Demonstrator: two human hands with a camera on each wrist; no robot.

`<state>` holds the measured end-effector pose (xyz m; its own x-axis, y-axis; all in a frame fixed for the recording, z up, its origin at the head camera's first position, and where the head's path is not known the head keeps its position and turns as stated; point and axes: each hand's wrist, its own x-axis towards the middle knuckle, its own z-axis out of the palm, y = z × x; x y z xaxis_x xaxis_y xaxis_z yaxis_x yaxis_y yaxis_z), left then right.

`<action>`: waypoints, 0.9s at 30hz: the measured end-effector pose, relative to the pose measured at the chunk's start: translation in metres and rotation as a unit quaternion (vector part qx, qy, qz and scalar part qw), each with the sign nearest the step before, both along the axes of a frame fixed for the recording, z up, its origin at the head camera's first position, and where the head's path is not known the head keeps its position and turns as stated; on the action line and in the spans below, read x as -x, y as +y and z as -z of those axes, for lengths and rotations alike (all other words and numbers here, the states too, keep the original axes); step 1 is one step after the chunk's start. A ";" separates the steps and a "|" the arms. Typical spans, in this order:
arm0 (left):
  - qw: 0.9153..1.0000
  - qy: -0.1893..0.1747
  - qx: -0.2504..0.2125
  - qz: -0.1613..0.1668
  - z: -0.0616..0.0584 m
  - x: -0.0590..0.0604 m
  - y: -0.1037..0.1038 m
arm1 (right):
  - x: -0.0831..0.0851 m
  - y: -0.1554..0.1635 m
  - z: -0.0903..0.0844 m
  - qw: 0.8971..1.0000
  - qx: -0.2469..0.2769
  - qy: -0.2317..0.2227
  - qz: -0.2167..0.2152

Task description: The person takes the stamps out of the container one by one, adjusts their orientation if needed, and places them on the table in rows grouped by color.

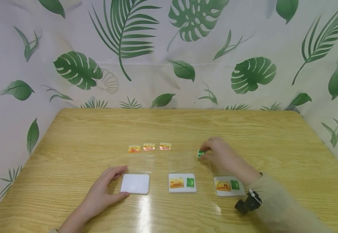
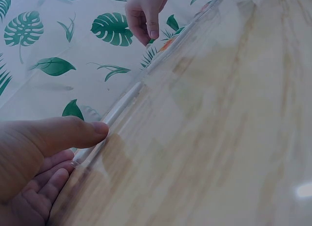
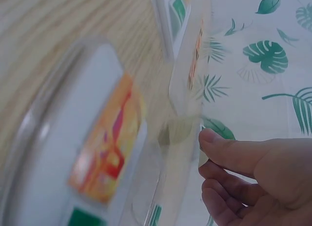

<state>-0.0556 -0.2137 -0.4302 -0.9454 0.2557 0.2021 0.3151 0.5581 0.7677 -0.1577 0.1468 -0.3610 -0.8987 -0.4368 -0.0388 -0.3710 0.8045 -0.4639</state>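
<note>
A wooden table (image 1: 70, 136) is shown with 3 white trays in a row near its front edge. The left tray (image 1: 135, 183) is blank and is steadied by the left hand (image 1: 105, 191), whose relaxed fingers lie against its left side and front corner without gripping. The middle tray (image 1: 182, 183) and the right tray (image 1: 229, 186) each carry 1 orange card and 1 green card. A small green card (image 1: 200, 153) is pinched by the fingertips of the right hand (image 1: 222, 158), just behind the right tray, probably so that it can be lifted flat. It appears as a bright green square with a pale edge. Behind the left tray, 3 orange cards (image 1: 149, 147) are laid in a line, apparently sorted as stock.
</note>
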 end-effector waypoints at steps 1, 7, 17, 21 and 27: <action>1.000 -0.001 -0.001 0.000 0.000 0.000 0.000 | 0.001 0.003 0.000 1.000 -0.002 0.001 0.003; 1.000 -0.007 -0.006 0.002 -0.002 -0.001 0.000 | 0.005 0.020 -0.002 0.999 -0.020 0.016 0.019; 1.000 -0.006 -0.006 -0.002 0.000 0.000 0.001 | 0.010 0.045 -0.005 0.999 -0.020 0.023 0.032; 1.000 -0.005 -0.001 -0.004 0.001 0.000 0.001 | 0.013 0.056 -0.003 0.999 -0.026 0.028 0.036; 1.000 -0.006 0.004 -0.006 -0.001 0.000 0.000 | 0.016 0.069 0.000 0.998 -0.032 0.019 0.051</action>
<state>-0.0552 -0.2132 -0.4297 -0.9505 0.2467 0.1889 0.2997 0.5684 0.7662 -0.1740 0.2162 -0.3612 -0.9395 -0.3413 -0.0288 -0.3025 0.8662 -0.3978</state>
